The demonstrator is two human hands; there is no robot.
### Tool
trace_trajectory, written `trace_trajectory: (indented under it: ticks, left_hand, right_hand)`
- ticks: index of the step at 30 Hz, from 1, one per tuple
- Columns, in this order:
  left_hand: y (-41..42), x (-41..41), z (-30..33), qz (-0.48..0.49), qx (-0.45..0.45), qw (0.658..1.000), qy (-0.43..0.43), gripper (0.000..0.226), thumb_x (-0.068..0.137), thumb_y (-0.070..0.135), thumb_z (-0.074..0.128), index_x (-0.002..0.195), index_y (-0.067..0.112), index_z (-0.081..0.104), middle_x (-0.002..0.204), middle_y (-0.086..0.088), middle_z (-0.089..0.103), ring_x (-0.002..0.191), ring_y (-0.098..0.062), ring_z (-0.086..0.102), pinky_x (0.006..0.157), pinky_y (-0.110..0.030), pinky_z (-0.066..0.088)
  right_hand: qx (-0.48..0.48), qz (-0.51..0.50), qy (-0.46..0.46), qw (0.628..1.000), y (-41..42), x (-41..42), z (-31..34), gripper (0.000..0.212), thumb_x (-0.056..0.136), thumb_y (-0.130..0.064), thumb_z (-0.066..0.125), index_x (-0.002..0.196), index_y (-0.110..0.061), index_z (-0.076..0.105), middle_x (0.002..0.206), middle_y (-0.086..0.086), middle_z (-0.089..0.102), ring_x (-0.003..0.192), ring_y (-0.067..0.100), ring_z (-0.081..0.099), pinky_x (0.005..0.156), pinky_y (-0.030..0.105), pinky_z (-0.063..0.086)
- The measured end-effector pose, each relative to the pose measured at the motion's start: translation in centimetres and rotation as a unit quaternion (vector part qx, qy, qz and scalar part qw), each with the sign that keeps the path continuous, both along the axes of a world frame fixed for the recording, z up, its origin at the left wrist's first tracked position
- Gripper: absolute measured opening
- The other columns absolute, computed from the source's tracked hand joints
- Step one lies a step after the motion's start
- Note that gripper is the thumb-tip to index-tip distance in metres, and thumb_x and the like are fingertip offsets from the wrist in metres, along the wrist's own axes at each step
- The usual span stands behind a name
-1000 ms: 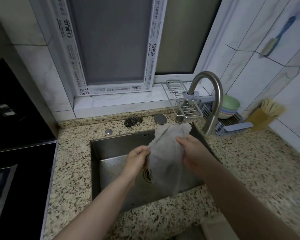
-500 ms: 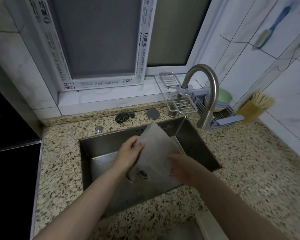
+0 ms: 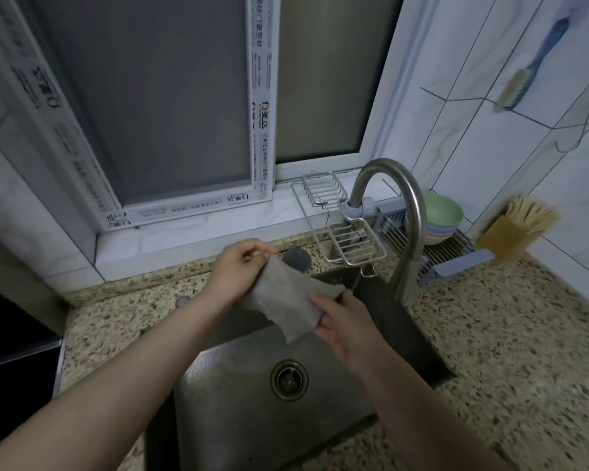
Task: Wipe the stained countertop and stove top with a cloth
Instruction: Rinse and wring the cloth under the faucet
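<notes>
So far you are only getting ready — no wiping shows yet. Your left hand (image 3: pixel 240 268) pinches one end of the grey cloth (image 3: pixel 288 305) and your right hand (image 3: pixel 342 326) grips the other end, fingers curled round it, so the cloth hangs stretched between them above the steel sink (image 3: pixel 238 413), just left of the faucet (image 3: pixel 407 232). It touches neither the speckled countertop (image 3: pixel 510 351) nor the black stove top (image 3: pixel 11 341) at the far left. Judging by this, both surfaces are left to do — the whole job, really.
</notes>
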State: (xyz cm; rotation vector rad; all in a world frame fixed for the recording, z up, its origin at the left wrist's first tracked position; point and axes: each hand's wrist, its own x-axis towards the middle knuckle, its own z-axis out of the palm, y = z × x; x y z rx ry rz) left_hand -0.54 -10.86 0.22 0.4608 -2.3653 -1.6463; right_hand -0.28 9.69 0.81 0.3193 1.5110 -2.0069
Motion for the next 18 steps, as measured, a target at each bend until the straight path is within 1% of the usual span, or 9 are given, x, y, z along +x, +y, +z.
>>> trace_trajectory:
  ticks: [2,3,4,6,9,11,14,16,18]
  left_hand:
    - [-0.4,-1.9,1.5,0.012,-0.007,1.000,0.009,0.028,0.096,0.013,0.062,0.087,0.035,0.077,0.101,0.021,0.073,0.106,-0.002,0.062,0.098,-0.026,0.046]
    - [-0.6,-3.1,2.2,0.013,-0.010,1.000,0.020,0.028,0.097,0.013,0.061,0.087,0.035,0.077,0.102,0.022,0.072,0.107,-0.001,0.061,0.099,-0.024,0.044]
    - [-0.7,-4.0,2.9,0.012,-0.009,0.999,0.032,0.030,0.097,0.013,0.061,0.086,0.036,0.077,0.103,0.023,0.072,0.108,0.000,0.061,0.100,-0.022,0.042]
    - [-1.2,-6.4,4.3,0.012,-0.009,0.998,0.055,0.031,0.097,0.012,0.061,0.085,0.037,0.076,0.105,0.023,0.072,0.110,0.000,0.061,0.102,-0.021,0.041]
    - [-1.8,-10.1,6.4,0.022,-0.003,0.996,0.081,0.029,0.098,0.012,0.061,0.088,0.034,0.077,0.104,0.021,0.073,0.105,0.006,0.062,0.099,-0.017,0.042]
    - [-1.9,-12.6,7.7,0.021,-0.009,0.995,0.098,0.030,0.098,0.009,0.060,0.089,0.033,0.075,0.098,0.022,0.071,0.092,0.015,0.060,0.089,-0.009,0.040]
    - [-1.8,-15.8,8.7,0.007,-0.048,0.994,0.098,0.025,0.098,0.008,0.060,0.094,0.026,0.076,0.089,0.022,0.066,0.079,0.019,0.057,0.076,0.000,0.038]
    - [-1.8,-17.6,8.6,-0.005,-0.071,0.995,0.068,0.021,0.100,0.011,0.058,0.101,0.023,0.076,0.088,0.024,0.063,0.077,0.011,0.057,0.067,-0.005,0.042]
    - [-1.9,-19.5,7.7,-0.016,-0.091,0.995,0.028,0.022,0.100,0.011,0.057,0.103,0.022,0.077,0.088,0.020,0.064,0.078,0.005,0.056,0.061,-0.010,0.042]
  right_hand:
    - [-0.011,0.007,0.016,1.000,-0.5,-2.2,1.1,0.100,0.097,-0.007,0.068,0.164,-0.020,-0.005,0.139,0.019,0.061,0.111,0.027,0.071,0.083,0.038,0.062]
    - [-0.029,0.010,0.022,0.999,-0.8,-3.4,1.8,0.106,0.097,-0.006,0.069,0.163,-0.028,-0.011,0.142,0.019,0.060,0.112,0.027,0.071,0.089,0.041,0.060]
    - [-0.047,0.010,0.031,0.998,-1.1,-4.2,2.2,0.105,0.096,-0.006,0.069,0.163,-0.034,-0.008,0.142,0.018,0.060,0.113,0.026,0.071,0.095,0.044,0.058]
    - [-0.090,0.002,0.056,0.994,-1.8,-6.2,3.2,0.092,0.097,-0.004,0.067,0.164,-0.035,0.012,0.138,0.015,0.065,0.115,0.024,0.071,0.100,0.043,0.055]
    - [-0.158,-0.033,0.072,0.984,-2.9,-8.5,4.4,0.075,0.097,0.003,0.061,0.159,-0.030,0.035,0.137,0.011,0.065,0.120,0.022,0.068,0.088,0.032,0.059]
    - [-0.179,-0.041,0.069,0.981,-3.7,-10.1,4.6,0.071,0.097,0.006,0.058,0.156,-0.028,0.039,0.136,0.006,0.064,0.122,0.019,0.065,0.081,0.027,0.058]
    - [-0.206,-0.058,0.046,0.976,-4.8,-12.0,4.3,0.071,0.098,0.008,0.055,0.158,-0.025,0.037,0.142,0.006,0.060,0.125,0.019,0.063,0.090,0.030,0.055]
    - [-0.226,-0.080,0.015,0.971,-5.3,-13.1,3.5,0.072,0.098,0.007,0.055,0.159,-0.026,0.034,0.143,0.009,0.059,0.125,0.020,0.063,0.098,0.033,0.052]
    - [-0.246,-0.099,-0.026,0.964,-5.7,-14.3,2.1,0.071,0.098,0.005,0.055,0.158,-0.026,0.034,0.143,0.013,0.059,0.127,0.024,0.061,0.109,0.039,0.048]
